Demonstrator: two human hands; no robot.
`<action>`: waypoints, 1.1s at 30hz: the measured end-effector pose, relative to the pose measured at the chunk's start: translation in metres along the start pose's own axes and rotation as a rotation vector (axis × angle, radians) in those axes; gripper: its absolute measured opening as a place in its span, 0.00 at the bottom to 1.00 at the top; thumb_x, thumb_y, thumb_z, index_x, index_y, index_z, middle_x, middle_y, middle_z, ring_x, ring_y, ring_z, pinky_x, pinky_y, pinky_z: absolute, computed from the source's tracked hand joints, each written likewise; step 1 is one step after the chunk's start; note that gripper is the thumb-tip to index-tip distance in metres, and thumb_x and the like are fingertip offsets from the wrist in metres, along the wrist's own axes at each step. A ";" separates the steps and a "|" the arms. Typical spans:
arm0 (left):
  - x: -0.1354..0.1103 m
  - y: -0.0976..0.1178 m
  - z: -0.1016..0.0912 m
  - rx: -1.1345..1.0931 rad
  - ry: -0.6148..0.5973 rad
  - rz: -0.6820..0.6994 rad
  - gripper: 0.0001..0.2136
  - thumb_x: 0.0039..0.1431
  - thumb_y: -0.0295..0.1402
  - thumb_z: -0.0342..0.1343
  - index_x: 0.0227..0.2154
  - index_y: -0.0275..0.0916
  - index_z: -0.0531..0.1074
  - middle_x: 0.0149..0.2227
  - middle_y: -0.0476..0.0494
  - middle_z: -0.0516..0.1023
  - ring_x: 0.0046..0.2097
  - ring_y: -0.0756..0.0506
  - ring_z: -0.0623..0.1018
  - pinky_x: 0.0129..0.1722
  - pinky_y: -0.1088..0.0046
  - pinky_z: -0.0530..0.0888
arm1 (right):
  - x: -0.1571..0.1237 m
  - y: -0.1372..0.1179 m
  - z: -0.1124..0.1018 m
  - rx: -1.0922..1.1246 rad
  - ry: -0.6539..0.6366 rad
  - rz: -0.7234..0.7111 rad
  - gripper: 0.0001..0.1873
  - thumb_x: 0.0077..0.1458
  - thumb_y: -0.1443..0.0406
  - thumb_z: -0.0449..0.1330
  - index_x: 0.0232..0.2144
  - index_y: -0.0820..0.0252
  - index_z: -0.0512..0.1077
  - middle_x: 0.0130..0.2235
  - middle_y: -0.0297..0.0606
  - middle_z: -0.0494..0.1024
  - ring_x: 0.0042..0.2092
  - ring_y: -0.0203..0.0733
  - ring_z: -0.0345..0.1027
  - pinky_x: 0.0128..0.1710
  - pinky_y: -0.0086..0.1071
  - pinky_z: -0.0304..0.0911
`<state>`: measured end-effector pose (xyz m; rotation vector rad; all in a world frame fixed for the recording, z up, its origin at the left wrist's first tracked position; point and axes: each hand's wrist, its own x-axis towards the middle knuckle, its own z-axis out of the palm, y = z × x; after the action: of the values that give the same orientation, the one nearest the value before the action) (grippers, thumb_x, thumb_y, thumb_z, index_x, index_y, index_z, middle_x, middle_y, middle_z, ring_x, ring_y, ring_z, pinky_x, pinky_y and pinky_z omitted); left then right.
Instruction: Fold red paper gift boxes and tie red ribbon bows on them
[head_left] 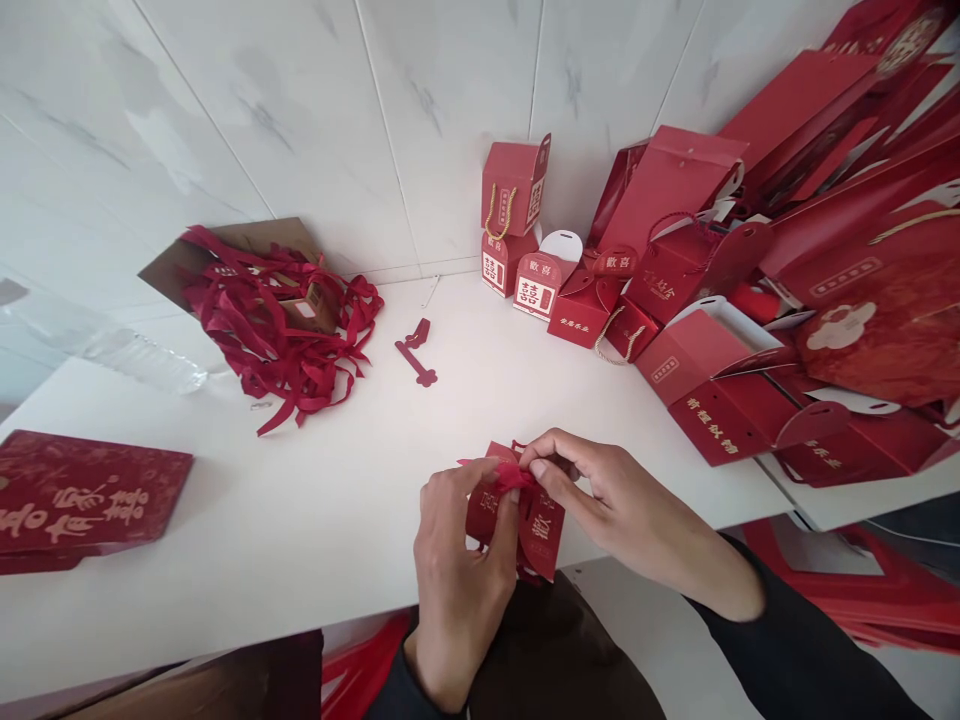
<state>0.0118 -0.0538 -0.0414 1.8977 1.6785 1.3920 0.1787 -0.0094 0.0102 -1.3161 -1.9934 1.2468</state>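
Observation:
A small red gift box (546, 530) with gold characters rests at the table's front edge, between my two hands. Across its top lies a bright red ribbon (511, 474), gathered into what looks like a bow or knot. My left hand (469, 550) pinches the ribbon between thumb and index finger from the left. From the right, the thumb and index finger of my right hand (581, 480) close on the ribbon's other side. Fingers cover part of the box and the ribbon's ends.
Loose red ribbons (277, 310) spill from an open cardboard box (292, 236) at the back left. A flat red bag (90, 500) lies at left, near a clear plastic bottle (146, 360). Small gift boxes (534, 285) and a large pile of red boxes (720, 400) crowd the right.

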 end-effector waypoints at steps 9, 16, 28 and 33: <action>-0.009 -0.001 -0.007 0.105 0.092 0.200 0.15 0.61 0.16 0.59 0.44 0.42 0.74 0.39 0.46 0.78 0.40 0.46 0.75 0.41 0.69 0.73 | -0.001 0.005 -0.003 0.041 0.131 -0.004 0.08 0.71 0.59 0.54 0.43 0.51 0.73 0.43 0.32 0.80 0.42 0.40 0.73 0.38 0.32 0.66; -0.023 0.005 -0.011 0.157 0.094 0.088 0.09 0.62 0.19 0.56 0.37 0.42 0.70 0.33 0.48 0.75 0.36 0.47 0.74 0.39 0.70 0.72 | 0.001 0.020 -0.002 0.003 0.241 0.099 0.08 0.68 0.59 0.55 0.41 0.51 0.74 0.37 0.32 0.78 0.38 0.43 0.70 0.38 0.36 0.64; -0.021 0.004 -0.009 0.214 0.069 -0.058 0.09 0.66 0.25 0.54 0.31 0.44 0.63 0.28 0.52 0.68 0.30 0.48 0.68 0.31 0.72 0.66 | 0.001 0.016 -0.003 0.064 0.186 0.070 0.09 0.67 0.56 0.57 0.40 0.52 0.74 0.35 0.33 0.74 0.36 0.42 0.67 0.35 0.34 0.63; -0.022 0.003 -0.010 0.256 0.102 -0.133 0.10 0.67 0.27 0.53 0.29 0.44 0.63 0.26 0.52 0.65 0.28 0.47 0.67 0.30 0.71 0.64 | 0.000 0.020 -0.005 0.049 0.237 0.097 0.09 0.66 0.57 0.58 0.41 0.52 0.74 0.32 0.32 0.72 0.35 0.42 0.66 0.34 0.34 0.63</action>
<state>0.0089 -0.0773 -0.0449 1.8266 2.0786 1.2955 0.1920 -0.0041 -0.0043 -1.4775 -1.7432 1.1167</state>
